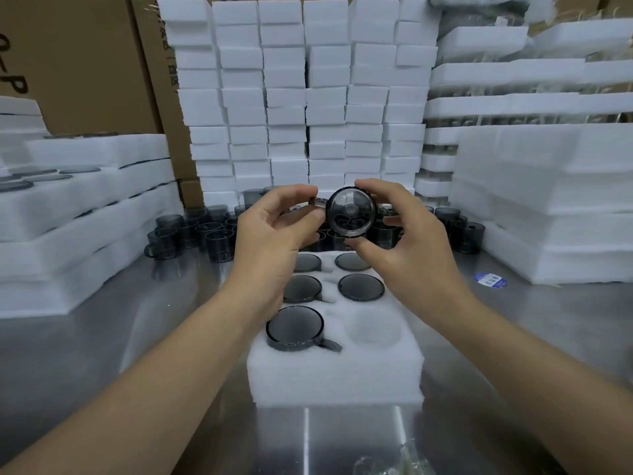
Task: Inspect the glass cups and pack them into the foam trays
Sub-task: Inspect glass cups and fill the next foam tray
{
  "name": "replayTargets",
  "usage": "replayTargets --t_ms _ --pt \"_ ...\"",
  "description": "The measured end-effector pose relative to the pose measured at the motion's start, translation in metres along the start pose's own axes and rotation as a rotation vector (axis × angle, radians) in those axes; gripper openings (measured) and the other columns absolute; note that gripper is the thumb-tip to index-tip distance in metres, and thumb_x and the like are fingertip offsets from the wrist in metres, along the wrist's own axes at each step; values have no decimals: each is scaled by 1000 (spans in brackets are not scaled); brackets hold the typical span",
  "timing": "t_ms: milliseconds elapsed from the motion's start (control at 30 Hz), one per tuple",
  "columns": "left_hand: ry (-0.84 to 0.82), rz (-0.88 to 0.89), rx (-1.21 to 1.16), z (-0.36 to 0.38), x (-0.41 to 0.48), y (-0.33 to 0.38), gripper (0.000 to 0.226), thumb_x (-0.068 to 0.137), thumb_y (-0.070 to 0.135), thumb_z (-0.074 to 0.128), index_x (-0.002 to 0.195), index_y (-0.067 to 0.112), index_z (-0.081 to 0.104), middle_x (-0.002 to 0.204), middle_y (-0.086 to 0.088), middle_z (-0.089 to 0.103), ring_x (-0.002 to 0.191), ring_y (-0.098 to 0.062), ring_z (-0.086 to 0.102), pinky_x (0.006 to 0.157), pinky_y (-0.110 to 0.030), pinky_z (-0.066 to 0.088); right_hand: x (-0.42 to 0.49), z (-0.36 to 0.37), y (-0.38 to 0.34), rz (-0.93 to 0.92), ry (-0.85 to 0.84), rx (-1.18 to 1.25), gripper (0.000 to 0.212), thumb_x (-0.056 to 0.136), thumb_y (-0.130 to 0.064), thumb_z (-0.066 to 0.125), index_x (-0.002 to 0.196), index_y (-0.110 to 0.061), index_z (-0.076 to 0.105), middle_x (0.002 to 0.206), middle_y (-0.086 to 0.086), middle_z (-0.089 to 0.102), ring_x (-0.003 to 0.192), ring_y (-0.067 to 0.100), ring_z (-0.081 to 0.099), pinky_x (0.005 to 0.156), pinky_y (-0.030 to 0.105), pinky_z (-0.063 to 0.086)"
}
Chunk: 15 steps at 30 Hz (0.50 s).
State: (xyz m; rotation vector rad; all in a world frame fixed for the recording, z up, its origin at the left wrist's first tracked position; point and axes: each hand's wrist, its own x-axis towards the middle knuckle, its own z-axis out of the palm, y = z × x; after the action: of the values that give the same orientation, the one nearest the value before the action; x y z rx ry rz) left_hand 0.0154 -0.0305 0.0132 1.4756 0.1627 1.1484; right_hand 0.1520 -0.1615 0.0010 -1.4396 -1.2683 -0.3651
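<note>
I hold a smoky grey glass cup (350, 212) up in front of me, its round end facing the camera. My left hand (274, 231) pinches the cup's handle on the left side. My right hand (404, 234) grips the cup's rim between thumb and fingers. Below lies a white foam tray (335, 371) with several cups seated upside down in its holes, the nearest one (295, 328) at front left. The front right hole (373, 328) holds nothing.
Many loose grey cups (191, 231) stand on the steel table behind the tray. Stacks of white foam blocks (301, 97) rise at the back. Filled foam trays are piled at left (68, 214) and right (555, 186). A blue sticker (490, 280) lies at right.
</note>
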Motion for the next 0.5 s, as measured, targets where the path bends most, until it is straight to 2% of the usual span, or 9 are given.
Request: replayTargets --t_ms 133,300,400,500 --pt "5 -1 1 1 -1 3 22 96 13 80 107 33 81 111 10 80 105 -8 76 79 -25 61 1 -1 -1 -4 10 33 65 85 -12 85 141 -32 59 131 -18 67 125 8 61 108 35 49" --pt "36 -24 11 3 -3 5 16 104 25 72 117 29 80 116 5 81 108 -11 77 76 -22 60 -3 0 -7 -2 15 102 65 89 -31 85 143 -46 53 126 -20 68 122 3 63 97 13 46" --pt "100 -54 -1 2 -3 4 13 104 27 71 112 24 81 108 2 82 102 -15 77 74 -22 59 -4 1 -10 17 -23 101 63 86 -49 84 141 -51 53 122 -21 69 119 5 63 94 20 50" --pt "117 -92 -35 1 -2 2 16 104 26 71 111 18 82 109 -6 82 101 -22 76 75 -23 59 -5 2 -12 20 -53 86 72 80 -46 90 142 -49 53 121 -22 69 119 5 63 94 26 51"
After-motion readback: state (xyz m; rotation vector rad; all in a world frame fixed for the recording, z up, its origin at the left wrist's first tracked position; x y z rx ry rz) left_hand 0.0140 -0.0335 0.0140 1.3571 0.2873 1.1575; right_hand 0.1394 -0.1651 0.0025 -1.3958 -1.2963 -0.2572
